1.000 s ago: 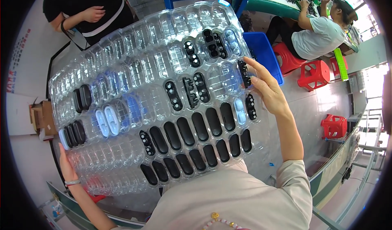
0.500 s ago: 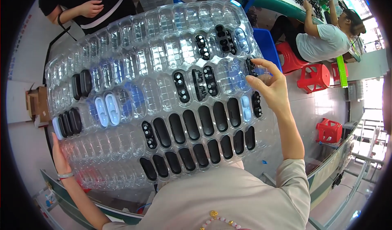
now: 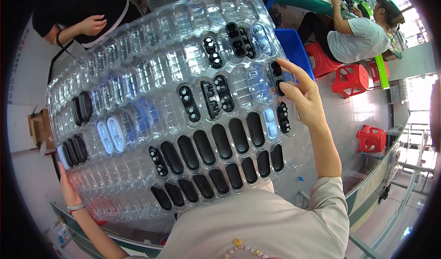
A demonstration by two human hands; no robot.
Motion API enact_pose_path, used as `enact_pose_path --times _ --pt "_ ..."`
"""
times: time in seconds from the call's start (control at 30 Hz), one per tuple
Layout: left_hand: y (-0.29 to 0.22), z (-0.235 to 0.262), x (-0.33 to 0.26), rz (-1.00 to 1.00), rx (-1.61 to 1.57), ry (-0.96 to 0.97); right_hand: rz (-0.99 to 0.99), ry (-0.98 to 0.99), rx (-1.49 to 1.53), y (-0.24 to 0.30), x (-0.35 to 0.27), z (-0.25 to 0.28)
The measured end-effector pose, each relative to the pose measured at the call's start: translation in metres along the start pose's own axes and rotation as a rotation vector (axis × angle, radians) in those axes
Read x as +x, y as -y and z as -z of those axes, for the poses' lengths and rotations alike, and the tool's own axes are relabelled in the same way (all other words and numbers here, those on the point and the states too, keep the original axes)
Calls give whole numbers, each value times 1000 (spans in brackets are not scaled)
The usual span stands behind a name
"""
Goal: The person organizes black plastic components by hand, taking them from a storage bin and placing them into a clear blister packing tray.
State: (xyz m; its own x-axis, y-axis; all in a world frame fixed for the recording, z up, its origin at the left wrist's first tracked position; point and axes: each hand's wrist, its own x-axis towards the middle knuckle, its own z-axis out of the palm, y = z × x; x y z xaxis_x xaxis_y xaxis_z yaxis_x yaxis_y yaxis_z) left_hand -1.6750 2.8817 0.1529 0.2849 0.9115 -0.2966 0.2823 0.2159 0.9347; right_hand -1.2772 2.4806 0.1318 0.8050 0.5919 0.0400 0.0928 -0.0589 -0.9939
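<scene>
Your right hand (image 3: 304, 96) pinches a small black lobed plastic piece (image 3: 277, 77) between thumb and index finger, at the right edge of a large clear plastic tray with rows of moulded oblong pockets (image 3: 174, 66); you cannot tell from here whether the piece is fully seated in its pocket. Your left hand (image 3: 69, 190) is against the tray's lower left edge, its fingers partly hidden, so how tightly it is closed cannot be told. The tray lies tilted in front of your torso. Just below your right hand sit a pale blue lobed piece (image 3: 270, 123) and a black piece with pale round spots (image 3: 284, 118), side by side. Two rows of black oblong shells (image 3: 221, 141) fill pockets nearer your body. Toward the left you have two pale blue oblong shells (image 3: 115, 134) and, above them, a pair of black shells (image 3: 84, 107). Beyond the tray's right side stand a blue plastic bin (image 3: 295, 52) and a red plastic stool (image 3: 350, 82), near a seated person in a white shirt (image 3: 358, 40).
</scene>
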Motion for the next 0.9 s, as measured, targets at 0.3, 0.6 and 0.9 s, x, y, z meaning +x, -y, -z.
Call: enact_pose_path --times 0.3,0.6,0.9 --pt "0 -9 -3 -18 23 -40 62 82 107 2 -2 11" --pt "2 1 2 4 36 39 94 134 99 -1 -1 18" --pt "10 16 13 -81 12 24 23 144 168 -4 -2 22"
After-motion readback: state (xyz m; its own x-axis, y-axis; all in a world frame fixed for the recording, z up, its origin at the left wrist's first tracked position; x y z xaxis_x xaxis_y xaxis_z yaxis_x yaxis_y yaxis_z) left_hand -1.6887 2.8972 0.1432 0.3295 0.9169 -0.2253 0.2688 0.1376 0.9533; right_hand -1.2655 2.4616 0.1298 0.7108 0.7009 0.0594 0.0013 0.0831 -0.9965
